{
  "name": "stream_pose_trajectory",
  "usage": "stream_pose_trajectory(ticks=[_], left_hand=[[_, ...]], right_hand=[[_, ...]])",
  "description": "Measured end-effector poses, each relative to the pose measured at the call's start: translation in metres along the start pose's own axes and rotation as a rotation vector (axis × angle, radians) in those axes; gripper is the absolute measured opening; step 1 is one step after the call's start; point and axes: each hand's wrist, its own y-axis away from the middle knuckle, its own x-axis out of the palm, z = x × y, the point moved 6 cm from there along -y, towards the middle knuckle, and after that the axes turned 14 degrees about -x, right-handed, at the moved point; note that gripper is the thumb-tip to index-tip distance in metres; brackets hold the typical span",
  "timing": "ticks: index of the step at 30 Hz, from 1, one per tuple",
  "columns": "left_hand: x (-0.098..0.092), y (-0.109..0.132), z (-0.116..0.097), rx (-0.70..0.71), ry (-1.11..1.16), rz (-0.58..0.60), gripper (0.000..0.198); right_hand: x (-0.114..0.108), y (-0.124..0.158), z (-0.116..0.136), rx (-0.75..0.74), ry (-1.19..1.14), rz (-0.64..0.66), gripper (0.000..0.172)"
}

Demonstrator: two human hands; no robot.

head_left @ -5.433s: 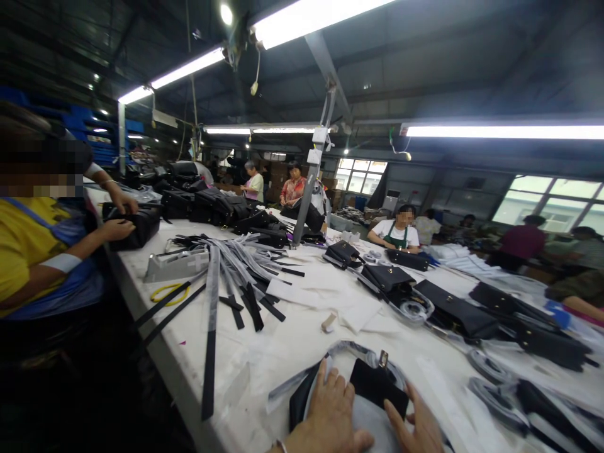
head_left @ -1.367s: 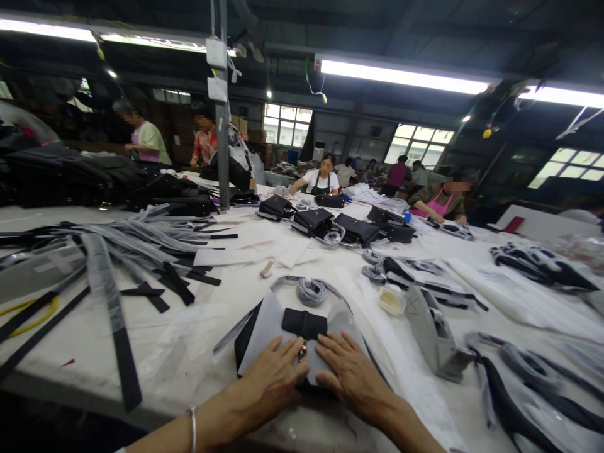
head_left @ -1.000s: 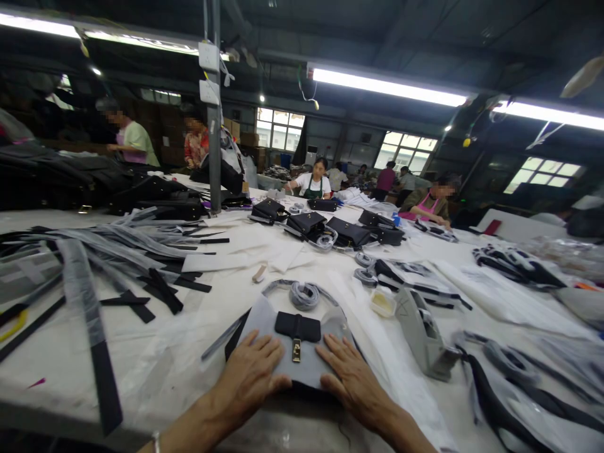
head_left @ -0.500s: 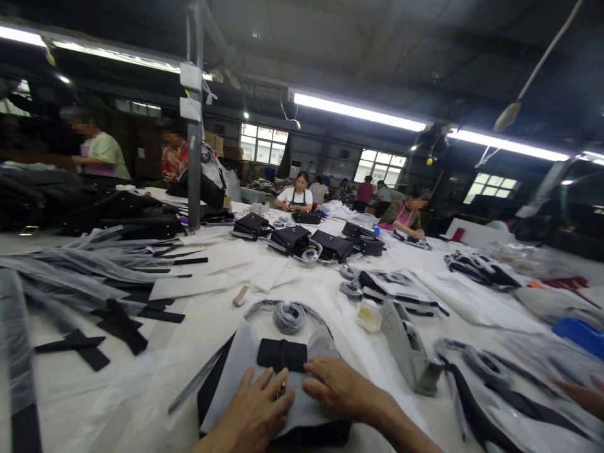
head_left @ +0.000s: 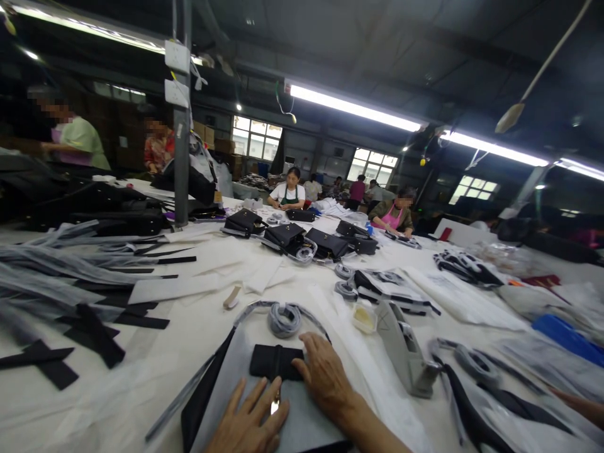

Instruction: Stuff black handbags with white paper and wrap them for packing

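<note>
In front of me a black handbag [head_left: 201, 390] lies flat, partly covered by a sheet of pale wrapping [head_left: 236, 368]. On the sheet rests a small black strapped piece [head_left: 263, 361], and beyond it sits a coiled wrapped strap [head_left: 284, 319] inside the bag's handle. My left hand [head_left: 252, 418] lies open on the wrapping, fingers spread, below the black piece. Something small and shiny shows by its fingers; its kind is unclear. My right hand [head_left: 325, 377] is open, its thumb at the right end of the black piece and its fingers stretched forward.
Wrapped black strips [head_left: 89, 283] spread over the left. A grey tape dispenser [head_left: 406, 352] and a small tub [head_left: 364, 316] stand to the right. Another wrapped bag [head_left: 472, 402] lies far right, beside another person's arm [head_left: 578, 406]. Black bags [head_left: 285, 238] and co-workers are farther back.
My right hand has moved forward and turned, its fingers now pointing away past the black piece's right end. My left hand has come slightly nearer me and left. The view has shifted a little.
</note>
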Motion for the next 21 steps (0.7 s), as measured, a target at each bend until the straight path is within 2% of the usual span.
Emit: stream_pose_trajectory(ticks=[2, 4, 12, 17, 21], left_hand=[[-0.001, -0.001, 0.001, -0.010, 0.015, -0.008, 0.033], [-0.001, 0.000, 0.003, -0.030, 0.035, -0.035, 0.033], [0.004, 0.010, 0.006, 0.003, 0.105, -0.054, 0.049], [-0.008, 0.002, 0.006, -0.026, 0.096, 0.004, 0.042], [-0.010, 0.001, 0.002, -0.063, 0.100, -0.006, 0.037]], right_hand=[[0.001, 0.000, 0.000, 0.001, -0.022, 0.018, 0.019], [0.002, -0.001, 0.000, 0.008, -0.028, 0.059, 0.010], [0.001, -0.010, 0.000, -0.013, 0.015, 0.114, 0.024], [0.006, -0.015, -0.002, -0.049, 0.034, 0.187, 0.029], [0.010, -0.013, -0.004, -0.079, 0.001, 0.215, 0.027]])
